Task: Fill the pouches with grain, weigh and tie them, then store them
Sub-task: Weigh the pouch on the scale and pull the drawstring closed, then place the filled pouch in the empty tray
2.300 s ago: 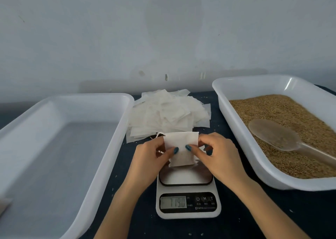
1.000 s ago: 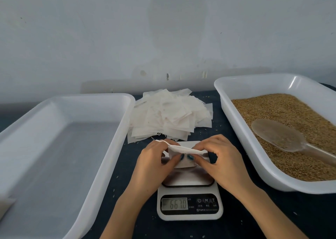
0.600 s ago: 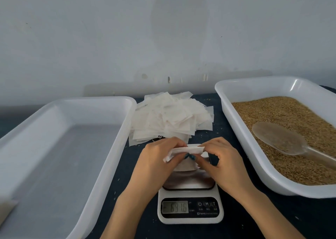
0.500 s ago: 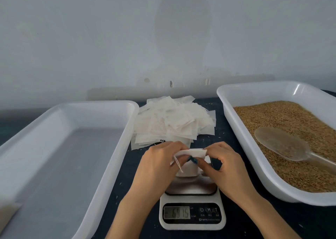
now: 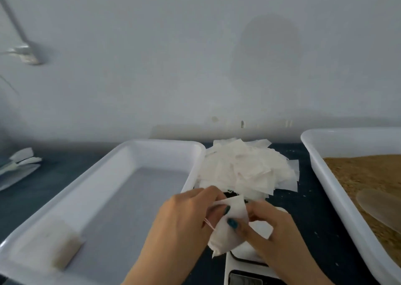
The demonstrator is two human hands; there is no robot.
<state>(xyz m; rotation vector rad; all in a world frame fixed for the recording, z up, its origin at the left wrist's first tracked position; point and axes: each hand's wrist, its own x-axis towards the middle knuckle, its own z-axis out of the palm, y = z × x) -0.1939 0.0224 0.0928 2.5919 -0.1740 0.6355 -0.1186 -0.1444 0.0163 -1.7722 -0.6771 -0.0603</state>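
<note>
- White pouch (image 5: 225, 237) is at frame centre, held between both hands just above the scale (image 5: 229, 267); its lower end bulges, its upper edge is flat; whether it touches the platform cannot be told.
- Left hand (image 5: 184, 226) pinches the pouch's upper left edge; thumb on the front face, fingers curled behind; a thin drawstring (image 5: 208, 223) loops out just beside the thumb.
- Right hand (image 5: 280, 237) pinches the pouch from its 3 o'clock side; thumb pressed on the front face, fingers curled behind.
- Scale lies at 6 o'clock of the hands, mostly covered by them; display cut by the frame edge, unreadable.
- Pile of empty pouches (image 5: 245, 169) at 12 o'clock of the hands, on the dark tabletop (image 5: 314, 219).
- Left tray (image 5: 152, 146) at 9 o'clock, white plastic; one filled pouch (image 5: 54, 248) lies in its near corner, at 8 o'clock.
- Right tray (image 5: 325, 176) at 3 o'clock holds grain (image 5: 368, 176); a translucent scoop (image 5: 379, 206) lies on the grain at the frame edge.
</note>
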